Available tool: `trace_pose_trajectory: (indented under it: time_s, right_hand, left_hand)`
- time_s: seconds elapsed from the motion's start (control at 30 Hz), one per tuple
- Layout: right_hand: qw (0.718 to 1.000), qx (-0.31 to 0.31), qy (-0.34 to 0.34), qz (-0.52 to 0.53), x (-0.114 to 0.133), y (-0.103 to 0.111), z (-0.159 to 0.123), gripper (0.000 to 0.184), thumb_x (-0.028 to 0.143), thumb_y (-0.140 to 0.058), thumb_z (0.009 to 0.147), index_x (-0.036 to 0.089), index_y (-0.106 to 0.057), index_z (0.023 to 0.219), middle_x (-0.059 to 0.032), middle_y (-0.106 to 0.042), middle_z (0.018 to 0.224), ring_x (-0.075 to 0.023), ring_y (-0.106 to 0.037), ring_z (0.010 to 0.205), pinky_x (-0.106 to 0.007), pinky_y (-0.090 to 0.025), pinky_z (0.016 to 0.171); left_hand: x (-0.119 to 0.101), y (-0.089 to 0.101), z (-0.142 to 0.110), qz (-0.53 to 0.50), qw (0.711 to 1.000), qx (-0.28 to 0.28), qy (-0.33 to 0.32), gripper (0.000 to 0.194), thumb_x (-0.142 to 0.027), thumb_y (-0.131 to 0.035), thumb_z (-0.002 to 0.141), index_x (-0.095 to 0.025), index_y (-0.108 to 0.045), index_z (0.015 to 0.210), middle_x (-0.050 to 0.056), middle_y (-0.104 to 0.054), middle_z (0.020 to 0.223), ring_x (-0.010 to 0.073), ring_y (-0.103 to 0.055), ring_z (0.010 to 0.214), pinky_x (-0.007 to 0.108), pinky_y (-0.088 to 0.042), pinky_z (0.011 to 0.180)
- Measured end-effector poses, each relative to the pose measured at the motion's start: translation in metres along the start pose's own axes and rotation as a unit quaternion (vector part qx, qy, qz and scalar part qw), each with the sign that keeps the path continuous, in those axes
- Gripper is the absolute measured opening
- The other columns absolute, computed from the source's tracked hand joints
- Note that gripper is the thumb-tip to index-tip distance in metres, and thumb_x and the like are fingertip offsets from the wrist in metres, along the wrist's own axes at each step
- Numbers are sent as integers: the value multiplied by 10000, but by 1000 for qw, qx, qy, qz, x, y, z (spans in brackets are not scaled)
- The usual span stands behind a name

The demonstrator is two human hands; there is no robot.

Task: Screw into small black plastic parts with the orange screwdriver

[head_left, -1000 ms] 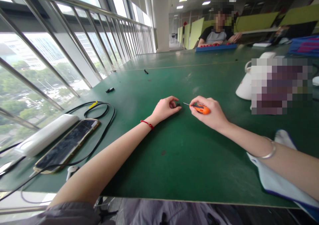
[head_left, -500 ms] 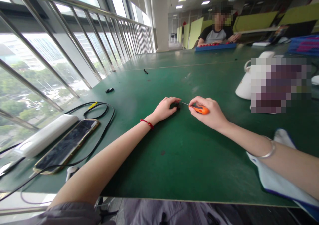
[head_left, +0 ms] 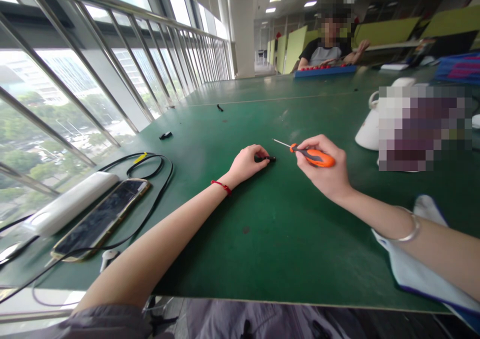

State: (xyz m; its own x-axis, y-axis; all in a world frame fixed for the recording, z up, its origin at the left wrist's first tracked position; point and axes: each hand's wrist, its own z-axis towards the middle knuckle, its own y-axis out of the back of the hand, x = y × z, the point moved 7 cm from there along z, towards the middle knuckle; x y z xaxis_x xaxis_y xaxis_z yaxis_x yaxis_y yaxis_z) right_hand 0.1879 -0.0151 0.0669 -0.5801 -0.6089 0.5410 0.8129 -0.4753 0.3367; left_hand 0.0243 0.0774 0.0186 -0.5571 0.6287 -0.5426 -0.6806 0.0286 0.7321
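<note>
Low over the green table (head_left: 240, 259), my left hand (head_left: 248, 160) pinches a small black piece (head_left: 270, 159) between thumb and fingers; its kind is too small to make out. My right hand (head_left: 325, 171) is closed around the handle of a screwdriver (head_left: 317, 157), orange with dark grey grip patches. Its thin metal shaft points left, and the tip is above and apart from the black piece.
On the left lie a phone (head_left: 101, 219), a white power strip (head_left: 73, 201), a black cable (head_left: 170, 179) and a white earbud (head_left: 108, 259). Small black bits (head_left: 165, 135) lie farther back. A light cloth (head_left: 408, 264) is under my right forearm. Across the table sits a person (head_left: 326, 51) behind a blue tray (head_left: 324, 71).
My right hand has drawn the screwdriver right and slightly up, away from the black piece. More of the black piece shows in my left hand. The other person's hand has risen.
</note>
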Motion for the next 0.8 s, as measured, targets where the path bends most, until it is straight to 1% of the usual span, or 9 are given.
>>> trace_pose_trajectory:
  time_s: [0.03,0.1,0.17,0.33,0.57,0.8]
  right_hand:
    - [1000,-7,2,-6,2,2,0,51,247,-602,750,231,-555,742,-13,-644,719,-167,-578,625,-301,-454,629]
    - [1000,-9,1,-24,4,3,-1,113,277,-595,761,237,-523,685,-5,-618,655,-162,-550,576,-303,-443,601]
    - [999,-6,-2,-35,5,3,-1,133,292,-588,763,240,-509,669,1,-608,630,-159,-538,552,-302,-437,584]
    - [999,-3,-8,-38,1,2,-1,126,299,-580,765,243,-512,676,0,-615,642,-159,-540,560,-294,-429,567]
    - [999,18,-15,-30,-1,-1,0,126,282,-592,747,236,-512,662,4,-608,621,-150,-522,544,-282,-412,548]
    - [999,32,-17,-25,0,-3,1,115,260,-591,736,234,-509,659,2,-616,637,-153,-536,555,-285,-420,554]
  left_hand:
    - [1,0,0,-3,1000,-2,2,132,-226,-601,763,-157,-651,864,40,-678,877,167,-626,819,289,-511,771]
    - [1,1,-1,-3,1000,-2,5,136,-233,-598,767,-160,-650,870,36,-684,876,165,-629,817,285,-512,766]
    - [0,2,-2,2,1000,-1,9,137,-235,-597,768,-164,-652,871,34,-686,876,164,-630,818,283,-512,763]
    - [-1,3,-2,9,1000,-7,8,127,-241,-595,775,-173,-663,857,30,-689,873,165,-629,815,283,-511,763]
    - [-2,4,-2,17,1000,-17,-16,105,-236,-611,776,-166,-671,825,32,-689,853,166,-624,795,282,-511,743]
    - [-1,4,-3,14,1000,-17,4,137,-252,-606,786,-190,-693,874,17,-710,865,162,-636,792,280,-514,767]
